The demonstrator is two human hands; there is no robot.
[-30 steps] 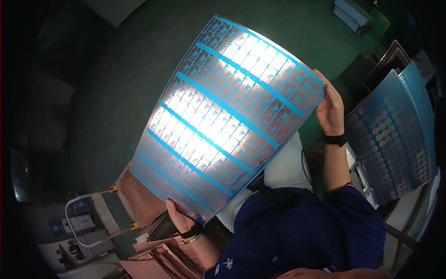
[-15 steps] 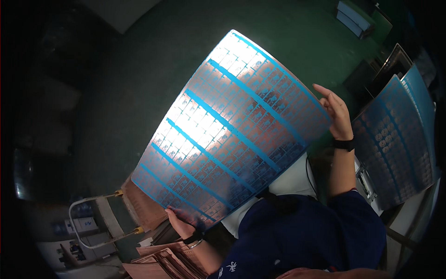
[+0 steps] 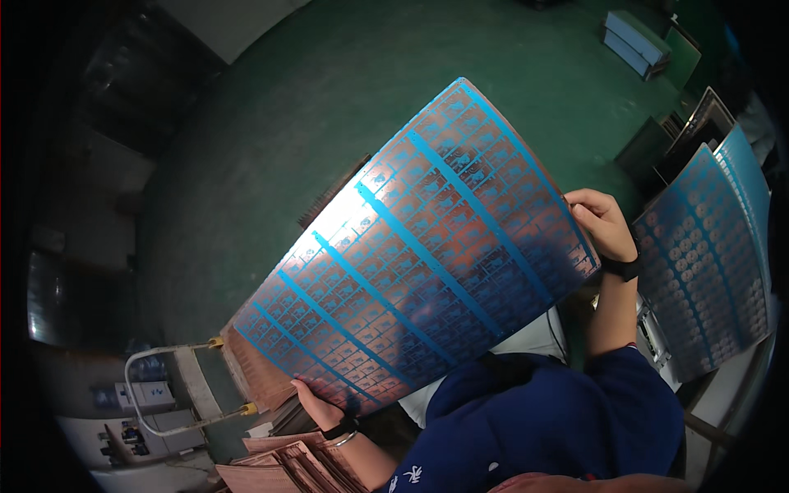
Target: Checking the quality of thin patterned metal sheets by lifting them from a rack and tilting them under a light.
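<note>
A large copper-coloured circuit board panel (image 3: 444,267) with blue bands and rows of small printed patterns is held up slantwise in front of me. My right hand (image 3: 606,223) grips its right edge, fingers bent, a dark band on the wrist. At the panel's lower left edge is my left hand (image 3: 316,407), its thumb showing along the edge while its other fingers are hidden under the panel. Bright light glares off the panel's upper left side.
Stacked copper panels (image 3: 292,468) stand at the lower left, near a cart with a metal handle (image 3: 140,357). More blue-patterned panels (image 3: 699,263) lean at the right. A blue-grey box (image 3: 634,43) sits on the green floor (image 3: 271,123) at the far right.
The panel has tilted and its far corner has shifted right and nearer, shrinking the glare. My right hand has moved slightly right and down, its fingers going from stretched to bent at the edge.
</note>
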